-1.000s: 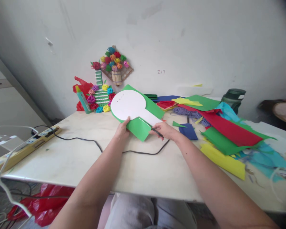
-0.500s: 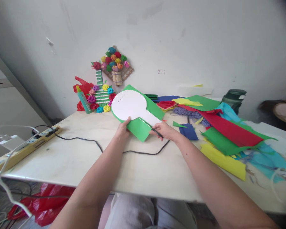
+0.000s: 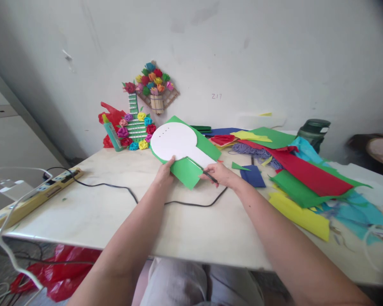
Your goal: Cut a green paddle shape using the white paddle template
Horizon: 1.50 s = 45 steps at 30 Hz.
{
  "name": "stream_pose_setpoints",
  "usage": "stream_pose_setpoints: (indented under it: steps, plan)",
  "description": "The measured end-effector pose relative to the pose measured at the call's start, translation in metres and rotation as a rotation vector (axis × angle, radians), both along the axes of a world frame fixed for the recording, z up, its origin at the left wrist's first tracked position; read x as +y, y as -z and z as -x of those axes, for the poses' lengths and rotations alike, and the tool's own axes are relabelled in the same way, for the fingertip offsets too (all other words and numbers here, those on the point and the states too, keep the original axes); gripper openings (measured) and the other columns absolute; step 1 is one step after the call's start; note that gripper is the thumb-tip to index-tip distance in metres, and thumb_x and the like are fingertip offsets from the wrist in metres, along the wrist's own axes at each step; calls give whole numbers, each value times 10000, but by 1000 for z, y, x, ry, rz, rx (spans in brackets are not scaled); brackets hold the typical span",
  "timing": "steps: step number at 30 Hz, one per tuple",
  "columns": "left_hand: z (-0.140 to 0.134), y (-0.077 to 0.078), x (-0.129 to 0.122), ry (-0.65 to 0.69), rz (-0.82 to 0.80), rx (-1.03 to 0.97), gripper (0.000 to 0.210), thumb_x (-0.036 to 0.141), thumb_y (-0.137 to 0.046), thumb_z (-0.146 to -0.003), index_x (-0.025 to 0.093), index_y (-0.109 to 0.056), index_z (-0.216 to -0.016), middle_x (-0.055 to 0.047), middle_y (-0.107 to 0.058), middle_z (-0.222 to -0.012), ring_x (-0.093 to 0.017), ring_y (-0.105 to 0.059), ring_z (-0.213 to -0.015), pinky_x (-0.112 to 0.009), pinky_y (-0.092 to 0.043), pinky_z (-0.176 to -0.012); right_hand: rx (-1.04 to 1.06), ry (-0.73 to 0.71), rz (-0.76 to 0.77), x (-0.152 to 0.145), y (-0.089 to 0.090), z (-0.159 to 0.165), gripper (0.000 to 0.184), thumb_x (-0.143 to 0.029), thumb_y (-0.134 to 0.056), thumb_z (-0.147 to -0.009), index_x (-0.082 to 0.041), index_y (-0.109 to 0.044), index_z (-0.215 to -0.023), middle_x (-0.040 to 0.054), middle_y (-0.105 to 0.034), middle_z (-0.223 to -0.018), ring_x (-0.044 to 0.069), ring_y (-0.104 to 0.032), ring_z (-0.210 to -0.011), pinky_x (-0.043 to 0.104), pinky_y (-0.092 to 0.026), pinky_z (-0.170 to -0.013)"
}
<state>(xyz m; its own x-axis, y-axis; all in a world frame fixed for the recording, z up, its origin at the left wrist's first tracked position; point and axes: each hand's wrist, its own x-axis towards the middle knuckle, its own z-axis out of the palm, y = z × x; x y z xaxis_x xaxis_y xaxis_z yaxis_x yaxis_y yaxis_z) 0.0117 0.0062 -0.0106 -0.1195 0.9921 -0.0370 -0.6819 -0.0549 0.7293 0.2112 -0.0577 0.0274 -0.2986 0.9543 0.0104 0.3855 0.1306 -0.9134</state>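
Observation:
My left hand (image 3: 166, 172) grips the lower edge of a green paper sheet (image 3: 207, 144) together with a white paper cutout (image 3: 174, 142) lying over it. The cutout has a round end with a few small dark holes and a straight strip reaching to the lower right. In my right hand (image 3: 217, 173) is a pair of scissors (image 3: 210, 176), fingers closed round the dark handles. Its blades lie along the strip's lower edge, over the green paper, with the tip near where strip meets circle.
A black cable (image 3: 191, 204) crosses the table below the paper. Coloured paper sheets (image 3: 306, 165) and purple yarn (image 3: 257, 154) pile up on the right. Paper-flower crafts (image 3: 137, 127), a glue bottle (image 3: 112, 134) and a power strip (image 3: 41, 193) are on the left.
The far, round end of the white cutout and green sheet has dipped slightly. Both hands and the scissors stay almost where they were.

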Motion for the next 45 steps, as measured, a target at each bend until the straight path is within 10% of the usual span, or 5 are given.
stream_pose_setpoints:
  steps: [45]
  plan:
    - [3, -3, -5, 138, 23, 189, 407, 2, -739, -443, 110, -651, -825, -98, -696, -851, -268, -631, -888, -385, -479, -867, 6, -21, 52, 7, 12, -4, 392, -474, -728, -579, -141, -523, -611, -62, -441, -404, 34, -371, -311, 164, -338, -287]
